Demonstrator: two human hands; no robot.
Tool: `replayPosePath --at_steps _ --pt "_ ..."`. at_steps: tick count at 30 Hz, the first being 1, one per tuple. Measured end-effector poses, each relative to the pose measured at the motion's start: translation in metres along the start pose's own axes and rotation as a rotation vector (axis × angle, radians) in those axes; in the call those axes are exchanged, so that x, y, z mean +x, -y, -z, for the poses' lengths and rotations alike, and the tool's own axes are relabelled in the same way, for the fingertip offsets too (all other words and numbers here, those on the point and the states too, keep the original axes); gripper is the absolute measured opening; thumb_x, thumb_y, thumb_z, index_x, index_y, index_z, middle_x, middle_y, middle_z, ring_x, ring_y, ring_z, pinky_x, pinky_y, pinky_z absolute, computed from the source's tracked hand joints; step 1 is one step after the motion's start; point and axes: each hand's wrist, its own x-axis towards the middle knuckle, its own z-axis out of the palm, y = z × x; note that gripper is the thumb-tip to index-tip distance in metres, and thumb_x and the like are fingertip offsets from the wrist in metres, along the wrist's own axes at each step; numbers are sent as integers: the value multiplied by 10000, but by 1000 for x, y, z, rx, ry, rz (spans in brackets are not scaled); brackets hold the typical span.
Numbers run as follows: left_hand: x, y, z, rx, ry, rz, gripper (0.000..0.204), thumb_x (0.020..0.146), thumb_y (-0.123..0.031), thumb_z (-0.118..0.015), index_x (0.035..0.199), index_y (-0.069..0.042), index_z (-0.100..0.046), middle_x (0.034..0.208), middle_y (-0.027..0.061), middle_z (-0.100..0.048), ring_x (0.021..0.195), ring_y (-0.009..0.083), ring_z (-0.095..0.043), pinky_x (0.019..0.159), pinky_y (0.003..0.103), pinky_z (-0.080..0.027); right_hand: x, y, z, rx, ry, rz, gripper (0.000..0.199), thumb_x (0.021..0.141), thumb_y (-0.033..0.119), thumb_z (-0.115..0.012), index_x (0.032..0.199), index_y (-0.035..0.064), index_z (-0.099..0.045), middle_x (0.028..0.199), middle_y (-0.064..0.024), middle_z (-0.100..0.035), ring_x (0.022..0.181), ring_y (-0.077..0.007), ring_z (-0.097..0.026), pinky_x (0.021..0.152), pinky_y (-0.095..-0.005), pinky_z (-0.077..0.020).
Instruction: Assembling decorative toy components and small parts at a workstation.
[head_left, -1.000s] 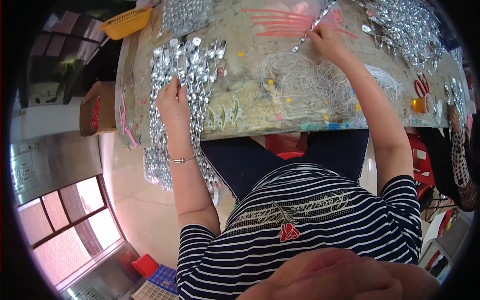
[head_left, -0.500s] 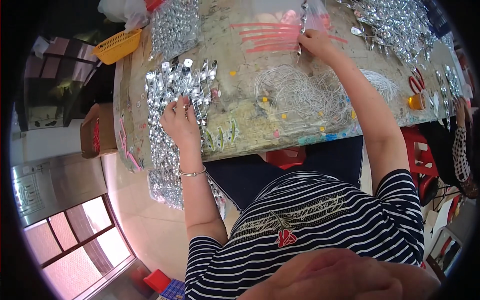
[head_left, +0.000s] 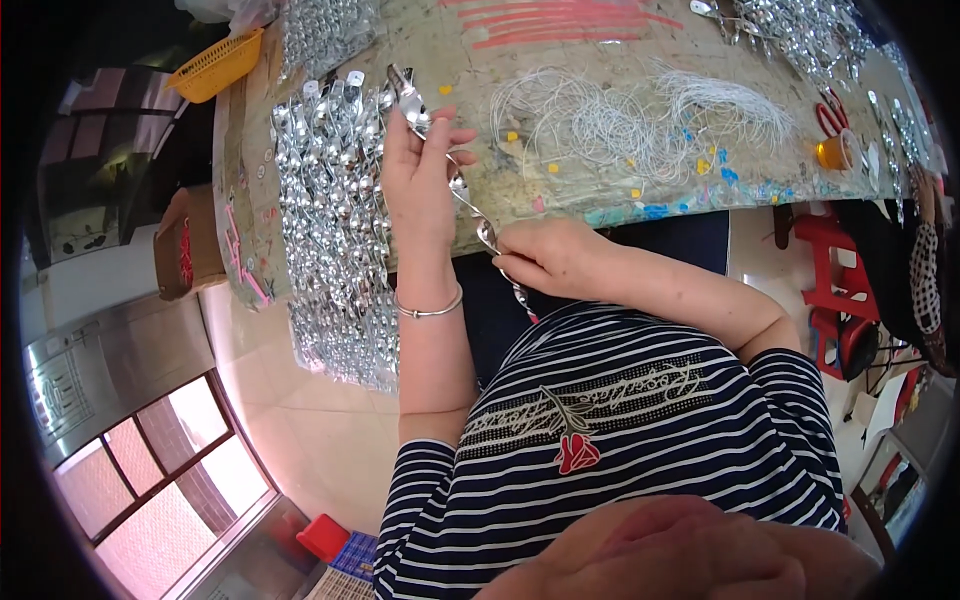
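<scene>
A twisted silver strip, shiny like metal foil, slants from upper left to lower right in front of me. My left hand holds its upper part between thumb and fingers, with some fingertips spread past it. Lower down, near the table's front edge, my right hand pinches the same strip, whose tail hangs by my shirt with a small red end. Beside my left hand lies a dense row of similar twisted strips, draped over the table edge.
Loose white strings lie mid-table, with red tape lines beyond. Another silver pile is at the far right, near red-handled scissors and an amber cup. A yellow basket stands far left; a red stool stands right.
My right hand has come back from the far tape lines to the near table edge. My left hand has left the row and moved right; both now hold one strip. The view has shifted slightly.
</scene>
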Motion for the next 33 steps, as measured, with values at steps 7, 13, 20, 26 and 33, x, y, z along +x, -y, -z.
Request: replayPosePath --at_steps 7,13,20,26,33 --pt "-33 -1 22 180 72 -47 336 946 -124 -461 1270 -39 -455 857 20 -593 532 7 -375 455 147 -308 -13 -36 65 -81 -255 -258 226 879 206 -558 1003 32 -631 931 -133 -641 865 -233 -624 769 -330 -488" --pt "-83 28 32 304 198 146 287 947 -134 -461 1209 -43 -530 777 -3 -584 542 4 -415 456 142 -315 -14 -148 162 -432 -560 -214 198 850 174 -594 984 33 -632 899 -121 -626 798 -219 -598 723 -318 -468" --pt "-128 56 30 289 311 271 339 932 -154 -504 1245 -26 -495 822 5 -614 586 21 -472 509 149 -368 12 -167 170 -657 -515 -377 238 799 265 -629 895 47 -639 880 -136 -614 803 -294 -595 722 -373 -468" --pt "-143 62 29 241 324 316 347 931 -157 -509 1258 -46 -488 835 -1 -613 600 22 -475 516 153 -370 18 -173 176 -528 -479 -395 248 808 263 -612 881 27 -631 819 -152 -637 769 -291 -616 692 -382 -474" --pt "-148 63 28 230 303 317 341 927 -143 -514 1256 -56 -493 846 0 -606 608 24 -462 535 153 -365 9 -143 190 -359 -531 -427 262 828 263 -603 912 17 -635 848 -132 -650 783 -240 -613 703 -333 -461"
